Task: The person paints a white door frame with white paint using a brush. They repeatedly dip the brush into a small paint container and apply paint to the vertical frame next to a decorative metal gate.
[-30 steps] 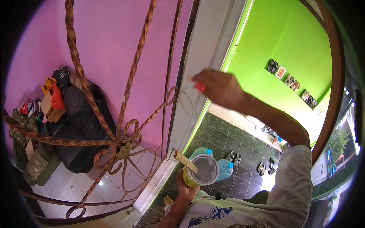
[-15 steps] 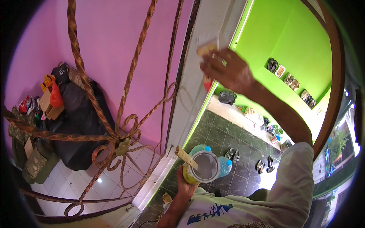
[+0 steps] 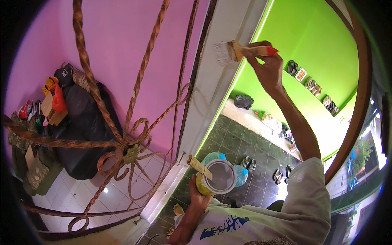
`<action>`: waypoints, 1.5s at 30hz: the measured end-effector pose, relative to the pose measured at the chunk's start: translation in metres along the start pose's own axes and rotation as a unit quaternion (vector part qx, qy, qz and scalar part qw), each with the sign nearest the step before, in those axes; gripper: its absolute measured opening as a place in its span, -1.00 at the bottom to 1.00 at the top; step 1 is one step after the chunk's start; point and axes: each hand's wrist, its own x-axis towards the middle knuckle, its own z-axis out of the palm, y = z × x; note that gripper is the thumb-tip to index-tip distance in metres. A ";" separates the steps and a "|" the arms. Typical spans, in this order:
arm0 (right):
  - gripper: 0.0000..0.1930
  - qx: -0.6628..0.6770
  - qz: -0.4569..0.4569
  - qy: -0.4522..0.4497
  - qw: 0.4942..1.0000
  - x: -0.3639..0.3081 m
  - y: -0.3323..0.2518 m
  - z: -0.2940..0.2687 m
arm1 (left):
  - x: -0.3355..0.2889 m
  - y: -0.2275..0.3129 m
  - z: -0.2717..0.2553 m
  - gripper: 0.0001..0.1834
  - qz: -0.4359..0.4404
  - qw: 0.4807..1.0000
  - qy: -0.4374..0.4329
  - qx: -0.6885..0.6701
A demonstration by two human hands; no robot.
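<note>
My right hand (image 3: 267,67) grips a paintbrush (image 3: 234,52) by its wooden handle with a red end. The brush's pale bristles lie against the white window frame (image 3: 216,77), high up. Low in the middle, my left hand (image 3: 200,198) is wrapped round a yellow paint can (image 3: 203,185). Inside the can, greyish-white paint (image 3: 222,176) shows, and a flat wooden stick (image 3: 199,167) leans out over the can's left rim.
Rusty twisted grille bars (image 3: 130,153) span the left side, before a pink room holding a black covered heap (image 3: 79,130). Large water bottles (image 3: 241,176) stand behind the can on dark tiles. Sandals (image 3: 277,176) lie beyond. Shoes (image 3: 312,86) line a ledge on the green wall.
My right hand has turned and shifted a little right, so the brush now points left with its handle and bristles in plain sight. My left hand and the can have barely moved.
</note>
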 end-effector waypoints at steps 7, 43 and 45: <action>-0.88 0.024 -0.014 0.052 0.998 -0.010 0.006 -0.001 | 0.001 0.004 -0.003 -0.38 0.032 0.999 0.001 -0.006; -0.79 -0.452 -0.460 0.051 0.763 0.179 -0.074 -0.037 | 0.006 0.002 -0.003 -0.35 0.014 1.000 -0.010 -0.008; -0.80 -0.465 -0.508 0.022 0.725 0.126 -0.071 -0.006 | -0.004 0.005 -0.006 -0.35 0.041 0.999 0.007 -0.010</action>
